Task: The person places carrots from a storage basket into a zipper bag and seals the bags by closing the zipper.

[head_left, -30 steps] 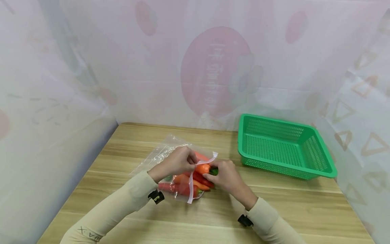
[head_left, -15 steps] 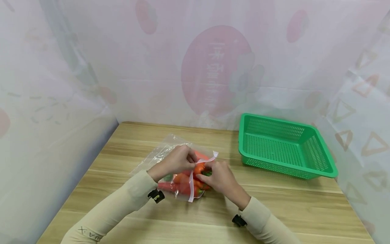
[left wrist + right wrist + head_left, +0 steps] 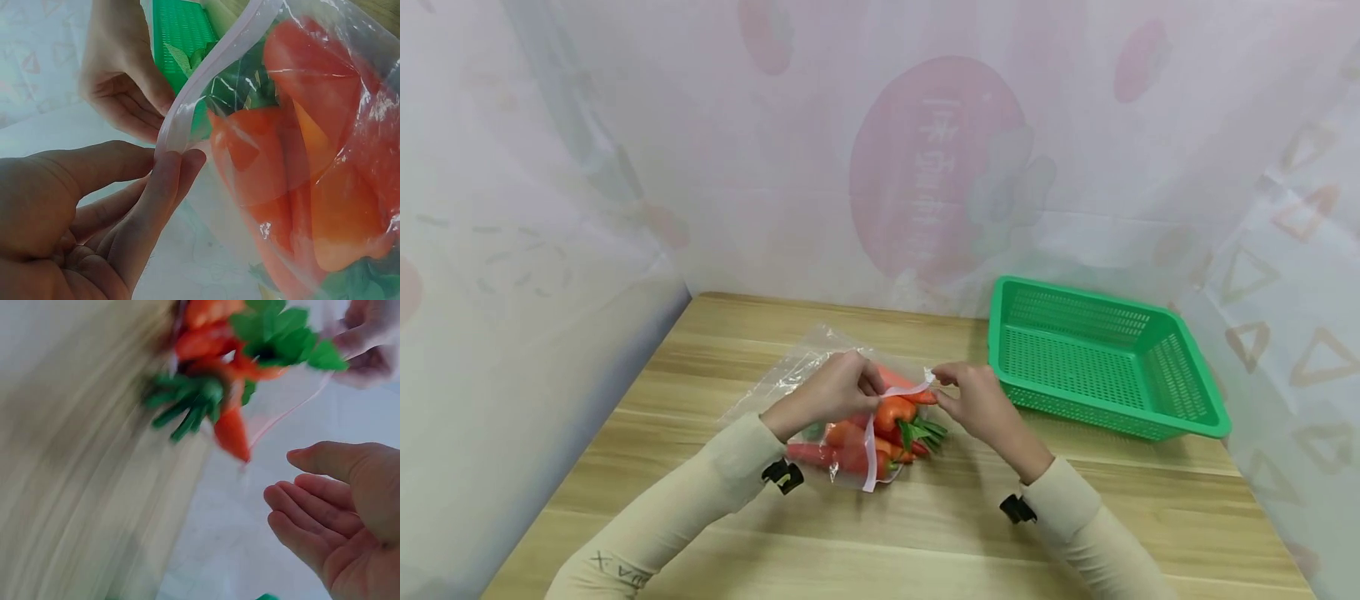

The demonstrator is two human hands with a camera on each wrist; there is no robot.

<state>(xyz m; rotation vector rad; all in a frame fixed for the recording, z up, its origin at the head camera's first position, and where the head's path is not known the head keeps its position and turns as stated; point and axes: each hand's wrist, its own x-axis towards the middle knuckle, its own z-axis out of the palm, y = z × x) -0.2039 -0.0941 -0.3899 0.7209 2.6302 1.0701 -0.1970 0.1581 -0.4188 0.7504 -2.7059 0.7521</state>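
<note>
A clear plastic bag (image 3: 797, 367) with a pale pink strip along its mouth (image 3: 206, 72) lies on the table, full of red and orange peppers and carrots. My left hand (image 3: 842, 387) pinches the strip between thumb and fingers, lifting that side of the mouth. An orange pepper (image 3: 893, 412) and green leafy tops (image 3: 925, 432) show at the opening, the leaves sticking out past the strip. Close to the strip's far corner is my right hand (image 3: 985, 408); the right wrist view shows its thumb and fingers apart, with a carrot tip (image 3: 232, 437) just beyond them.
A green perforated plastic basket (image 3: 1112, 421) stands at the back right, close behind my right hand. The wood-grain table (image 3: 925, 550) meets printed cloth walls (image 3: 775, 208) at the back and sides.
My right hand was among the vegetables at the bag's mouth; it has drawn back right to the strip's far corner, uncovering the green tops. My left hand keeps its pinch.
</note>
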